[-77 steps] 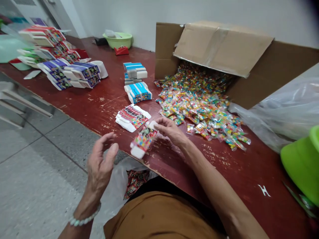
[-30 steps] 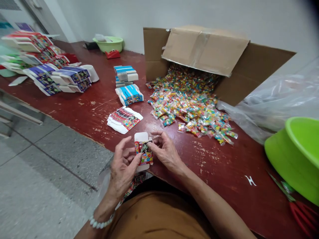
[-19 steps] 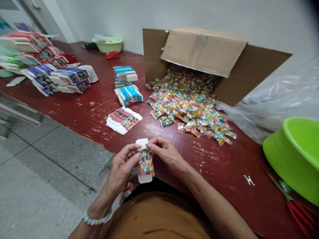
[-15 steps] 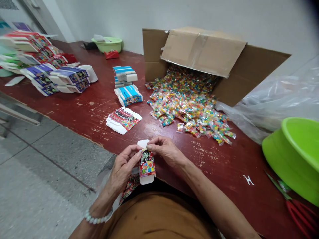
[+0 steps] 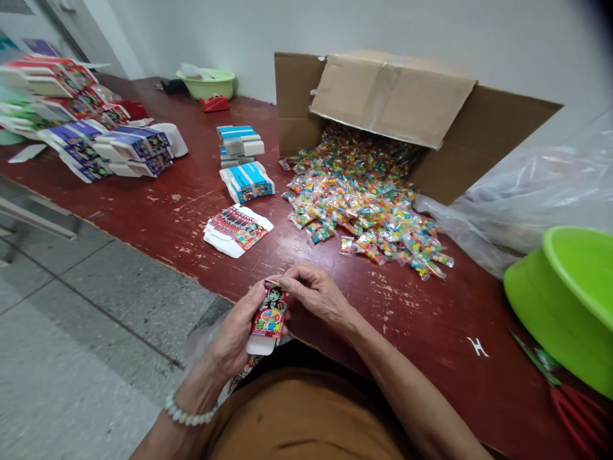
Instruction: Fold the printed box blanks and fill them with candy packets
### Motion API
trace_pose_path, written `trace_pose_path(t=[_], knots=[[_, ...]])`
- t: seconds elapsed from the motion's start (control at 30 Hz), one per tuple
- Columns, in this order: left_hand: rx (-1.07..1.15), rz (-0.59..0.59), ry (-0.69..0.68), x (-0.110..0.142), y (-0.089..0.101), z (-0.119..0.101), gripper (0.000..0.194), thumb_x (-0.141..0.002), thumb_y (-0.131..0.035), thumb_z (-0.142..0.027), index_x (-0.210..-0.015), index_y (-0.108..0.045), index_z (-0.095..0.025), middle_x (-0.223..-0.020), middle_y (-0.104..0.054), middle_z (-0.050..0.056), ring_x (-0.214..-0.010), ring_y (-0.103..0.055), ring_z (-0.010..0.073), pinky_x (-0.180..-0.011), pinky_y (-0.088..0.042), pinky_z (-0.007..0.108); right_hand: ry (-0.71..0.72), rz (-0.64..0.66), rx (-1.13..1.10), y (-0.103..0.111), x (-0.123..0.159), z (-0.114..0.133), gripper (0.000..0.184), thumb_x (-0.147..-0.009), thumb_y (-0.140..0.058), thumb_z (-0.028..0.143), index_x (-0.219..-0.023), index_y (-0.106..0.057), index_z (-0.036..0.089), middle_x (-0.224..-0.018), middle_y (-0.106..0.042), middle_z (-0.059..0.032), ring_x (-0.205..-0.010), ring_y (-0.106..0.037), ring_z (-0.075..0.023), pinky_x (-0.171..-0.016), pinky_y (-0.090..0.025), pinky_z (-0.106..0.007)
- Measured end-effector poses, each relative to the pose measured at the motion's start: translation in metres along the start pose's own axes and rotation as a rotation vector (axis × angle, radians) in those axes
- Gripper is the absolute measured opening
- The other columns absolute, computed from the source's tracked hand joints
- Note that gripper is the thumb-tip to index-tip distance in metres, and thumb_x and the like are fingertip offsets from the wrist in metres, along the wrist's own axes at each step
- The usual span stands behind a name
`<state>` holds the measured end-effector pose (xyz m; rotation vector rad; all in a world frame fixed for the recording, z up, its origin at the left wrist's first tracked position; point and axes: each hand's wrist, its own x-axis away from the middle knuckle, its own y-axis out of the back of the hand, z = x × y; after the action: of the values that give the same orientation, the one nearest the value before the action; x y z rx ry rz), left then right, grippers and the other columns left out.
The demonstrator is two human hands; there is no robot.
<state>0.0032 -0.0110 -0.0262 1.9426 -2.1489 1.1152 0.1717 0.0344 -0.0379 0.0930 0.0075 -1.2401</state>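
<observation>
A small red printed candy box (image 5: 269, 314) lies across the palm of my left hand (image 5: 238, 329), whose fingers are wrapped round it. Its white bottom flap (image 5: 261, 345) sticks out toward me. At the box's top end, my right hand (image 5: 316, 291) has thumb and finger pinched on the edge, partly hiding it. Beyond my hands, a fanned stack of flat red cartons (image 5: 238, 231) rests on the table. Many small clear packets of coloured candy (image 5: 364, 211) spill from a cardboard box (image 5: 393, 96) on its side.
Blue carton bundles (image 5: 248, 182) stand behind the flat cartons; purple bundles (image 5: 134, 150) and red bundles (image 5: 67, 80) are at the left. A green basin (image 5: 555, 300) and red-handled scissors (image 5: 569, 402) sit at the right. The red table's (image 5: 158, 223) edge runs along the left.
The box has tilted and settled into my left palm, with the left fingers now round it. Its upright white top flap no longer shows, and my right hand has stayed at that end.
</observation>
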Motion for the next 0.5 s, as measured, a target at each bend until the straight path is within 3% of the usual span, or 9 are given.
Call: trace_pose_path(t=[0.2,0.33,0.5], knots=[[-0.215,-0.014,-0.094,-0.008,0.002,0.002,0.074,-0.08,-0.072,-0.066,-0.135,-0.061,-0.018,-0.073,-0.075,0.004,-0.053,-0.067,0.0184,-0.047,-0.056,0.027,-0.18,0.079,-0.176,0.004,-0.012,0.002,0.027,-0.075,-0.083,0.04,-0.086,-0.075,0.017,-0.082,-0.075,-0.0029,-0.066,-0.063,-0.0113,-0.063,-0.05,-0.024],[-0.253,0.021,-0.18,-0.011,0.01,0.002,0.07,-0.081,-0.073,-0.063,-0.137,-0.064,-0.022,-0.085,-0.079,0.007,-0.062,-0.07,0.0207,-0.051,-0.057,0.027,-0.24,0.044,-0.296,0.001,-0.014,0.003,0.027,-0.07,-0.085,0.038,-0.08,-0.075,0.015,-0.08,-0.075,-0.0042,-0.062,-0.062,-0.0118,-0.058,-0.05,-0.024],[-0.214,0.017,-0.189,-0.009,0.011,0.001,0.061,-0.079,-0.079,-0.055,-0.129,-0.072,-0.021,-0.103,-0.08,0.009,-0.067,-0.071,0.0195,-0.057,-0.058,0.027,-0.145,0.091,-0.269,0.004,-0.011,0.007,0.025,-0.073,-0.082,0.039,-0.075,-0.071,0.017,-0.081,-0.075,-0.0027,-0.066,-0.062,-0.0118,-0.065,-0.05,-0.025]])
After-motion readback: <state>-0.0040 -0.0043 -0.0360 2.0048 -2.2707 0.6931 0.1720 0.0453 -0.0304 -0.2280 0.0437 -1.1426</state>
